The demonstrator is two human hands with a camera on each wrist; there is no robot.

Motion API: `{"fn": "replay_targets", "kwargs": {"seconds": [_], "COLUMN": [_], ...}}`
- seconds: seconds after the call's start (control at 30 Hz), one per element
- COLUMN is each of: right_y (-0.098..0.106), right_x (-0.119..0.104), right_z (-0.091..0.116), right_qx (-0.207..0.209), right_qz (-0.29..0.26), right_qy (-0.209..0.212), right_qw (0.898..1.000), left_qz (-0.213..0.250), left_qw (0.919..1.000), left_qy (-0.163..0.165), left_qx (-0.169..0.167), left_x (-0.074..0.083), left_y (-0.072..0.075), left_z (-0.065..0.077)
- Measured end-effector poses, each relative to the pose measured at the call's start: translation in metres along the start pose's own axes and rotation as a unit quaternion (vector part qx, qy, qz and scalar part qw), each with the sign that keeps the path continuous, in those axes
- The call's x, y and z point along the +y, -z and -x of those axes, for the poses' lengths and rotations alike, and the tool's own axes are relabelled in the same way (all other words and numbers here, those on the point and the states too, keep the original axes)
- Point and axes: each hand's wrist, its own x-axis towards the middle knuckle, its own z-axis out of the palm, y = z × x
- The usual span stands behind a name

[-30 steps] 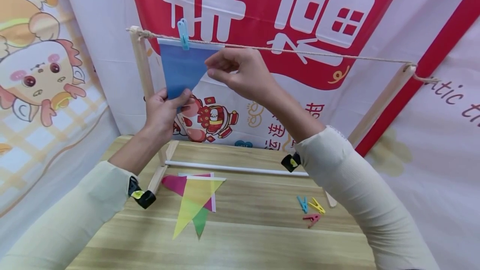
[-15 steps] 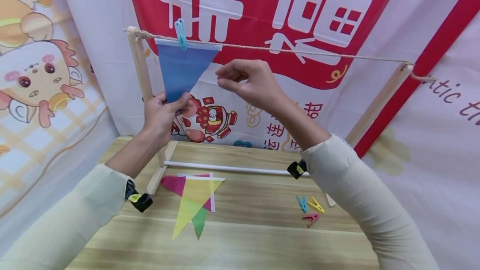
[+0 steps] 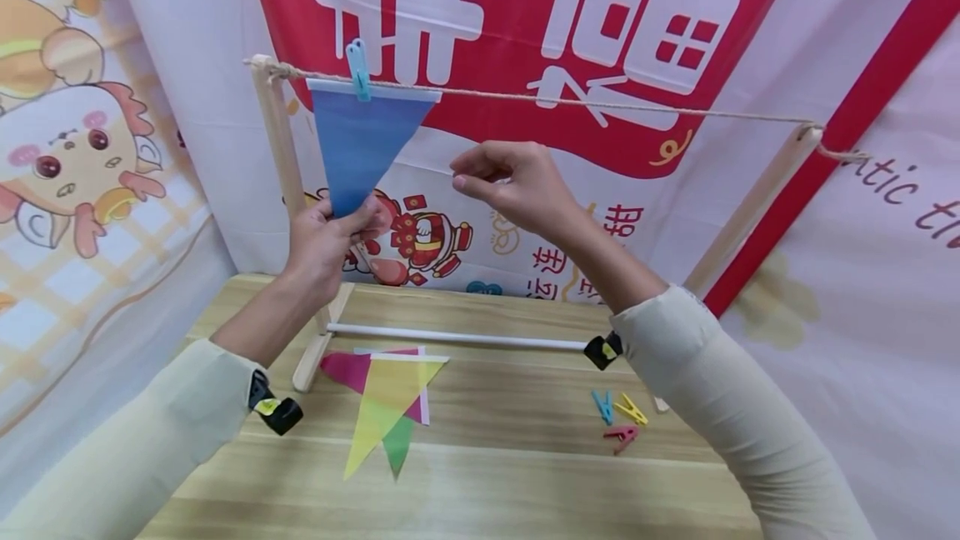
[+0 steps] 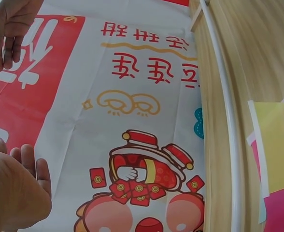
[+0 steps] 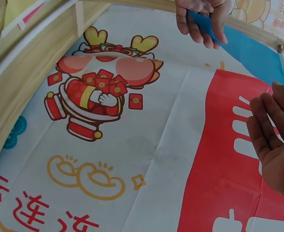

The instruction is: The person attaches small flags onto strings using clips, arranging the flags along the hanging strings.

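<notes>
A blue triangular pennant (image 3: 367,140) hangs by its white top edge from a twine line (image 3: 540,97). One light blue clothespin (image 3: 359,73) clips it near the line's left end. My left hand (image 3: 318,244) holds the pennant's lower tip between thumb and fingers; in the right wrist view the blue cloth (image 5: 253,48) runs out from that hand. To the right of the pennant, apart from it, my right hand (image 3: 517,182) hovers below the twine with loosely bent fingers and nothing in them.
Yellow (image 3: 390,398), magenta (image 3: 348,373) and green (image 3: 399,446) pennants lie overlapped on the wooden table (image 3: 510,490). Blue (image 3: 603,407), yellow (image 3: 632,409) and red (image 3: 621,438) clothespins lie at right. Wooden posts (image 3: 279,140) carry the twine; a white rod (image 3: 457,337) runs low between them.
My right hand has left the pennant's right edge and drawn down and to the right. My left hand has slid slightly down toward the tip, and the pennant now hangs fully in view.
</notes>
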Motion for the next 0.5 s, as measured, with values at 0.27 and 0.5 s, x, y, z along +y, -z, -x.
{"fn": "replay_targets", "kwargs": {"seconds": [0.27, 0.5], "right_y": [0.002, 0.004], "right_x": [0.014, 0.023], "right_z": [0.008, 0.017], "right_qx": [0.016, 0.018], "right_qz": [-0.002, -0.001], "right_qy": [0.014, -0.005], "right_qw": [1.0, 1.0], "left_qz": [-0.012, -0.01], "left_qw": [0.9999, 0.9997], "left_qy": [0.01, 0.019], "left_qx": [0.002, 0.007], "left_x": [-0.005, -0.011], "left_y": [-0.001, 0.0], "left_z": [0.003, 0.003]}}
